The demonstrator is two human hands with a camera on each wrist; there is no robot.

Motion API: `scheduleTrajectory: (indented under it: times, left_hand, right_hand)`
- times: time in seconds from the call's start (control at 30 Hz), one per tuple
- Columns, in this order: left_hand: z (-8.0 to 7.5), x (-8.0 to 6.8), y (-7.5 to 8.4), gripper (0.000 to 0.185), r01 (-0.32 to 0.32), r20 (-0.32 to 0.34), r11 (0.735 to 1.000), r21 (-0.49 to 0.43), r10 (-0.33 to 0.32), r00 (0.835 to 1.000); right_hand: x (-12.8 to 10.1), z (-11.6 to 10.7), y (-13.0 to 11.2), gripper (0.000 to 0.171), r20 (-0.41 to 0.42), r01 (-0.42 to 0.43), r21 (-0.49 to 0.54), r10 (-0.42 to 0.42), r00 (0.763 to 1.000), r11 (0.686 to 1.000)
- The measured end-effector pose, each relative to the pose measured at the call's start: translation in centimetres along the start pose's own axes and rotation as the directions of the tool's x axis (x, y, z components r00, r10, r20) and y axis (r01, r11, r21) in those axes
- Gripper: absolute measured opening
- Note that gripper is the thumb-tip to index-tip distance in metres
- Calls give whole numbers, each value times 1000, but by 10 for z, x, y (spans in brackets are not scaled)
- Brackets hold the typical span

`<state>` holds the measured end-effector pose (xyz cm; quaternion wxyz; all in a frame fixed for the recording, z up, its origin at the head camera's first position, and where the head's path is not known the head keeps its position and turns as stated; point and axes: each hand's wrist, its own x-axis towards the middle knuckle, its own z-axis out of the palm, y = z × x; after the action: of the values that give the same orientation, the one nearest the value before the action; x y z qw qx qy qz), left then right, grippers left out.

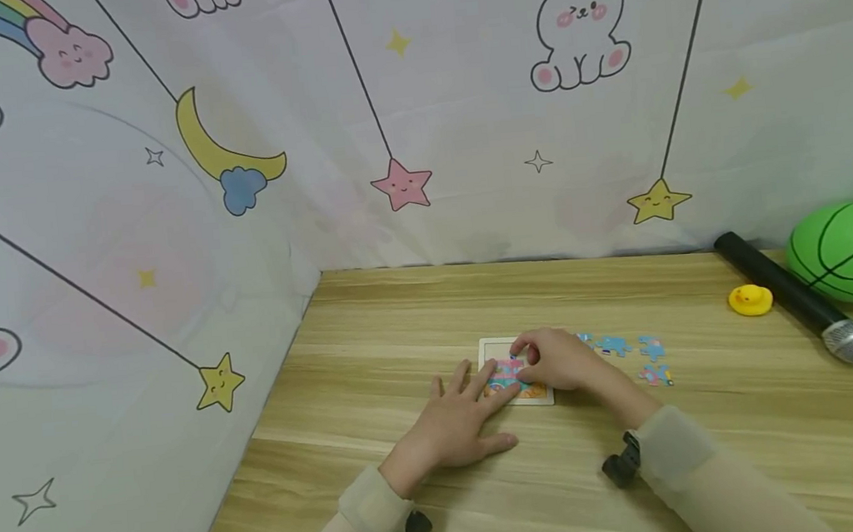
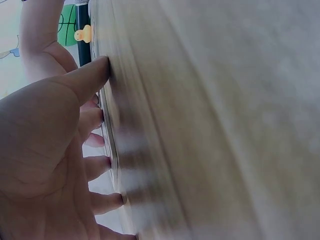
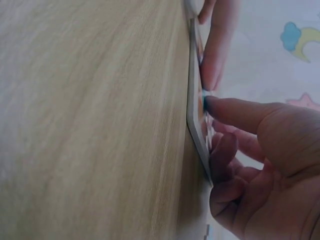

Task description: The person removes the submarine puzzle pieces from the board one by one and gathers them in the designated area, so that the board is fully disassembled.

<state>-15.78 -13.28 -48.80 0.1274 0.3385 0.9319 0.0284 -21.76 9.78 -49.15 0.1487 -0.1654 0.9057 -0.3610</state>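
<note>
The head camera looks down from above at the pale wooden worktop (image 1: 638, 466); both wrist cameras skim that worktop closely, sharing the square white puzzle tray (image 1: 495, 347) (image 3: 196, 131).

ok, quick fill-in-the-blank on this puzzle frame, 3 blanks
1. The left hand lies flat on the table, fingers on the puzzle board's ____ side.
2. The rubber duck is ____ in colour.
3. The loose puzzle pieces lie to the ____ of the right hand.

Missing words: left; yellow; right
</note>
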Motion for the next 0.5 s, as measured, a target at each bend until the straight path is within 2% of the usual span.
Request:
scheduleTrajectory:
  times: [0.5]
  left_hand:
    - [-2,1,0,73,4,9,1000,-5,-4,1000]
  right_hand:
    - [-1,1,-1,30,-32,-10,-7,10,999,1000]
